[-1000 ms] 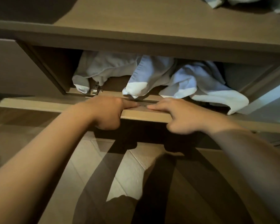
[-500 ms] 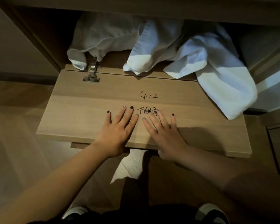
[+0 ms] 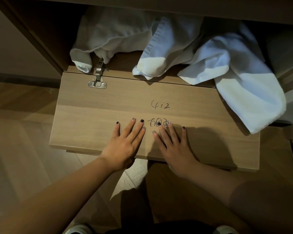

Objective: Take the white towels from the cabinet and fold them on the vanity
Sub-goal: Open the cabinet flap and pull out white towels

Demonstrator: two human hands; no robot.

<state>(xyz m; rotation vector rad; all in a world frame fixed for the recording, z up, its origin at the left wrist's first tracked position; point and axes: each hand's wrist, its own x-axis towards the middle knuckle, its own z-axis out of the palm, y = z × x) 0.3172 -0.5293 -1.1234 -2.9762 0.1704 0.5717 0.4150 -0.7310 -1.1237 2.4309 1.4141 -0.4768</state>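
Drop-down cabinet door now fully lowered, flat; 1.0 s ago only part open, gripped at edge. Left hand and right hand both flat, fingers straight, pressing door, holding nothing. White towels (crumpled, 1 corner spilling onto door) exposed in cabinet, reachable next. Metal hinge at left; wood-look floor below, dim room.

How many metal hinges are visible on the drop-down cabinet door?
1. The metal hinge sits at the door's back left corner, beside the leftmost towel end. A second hinge on the right may be hidden under the white towel draped over that corner.
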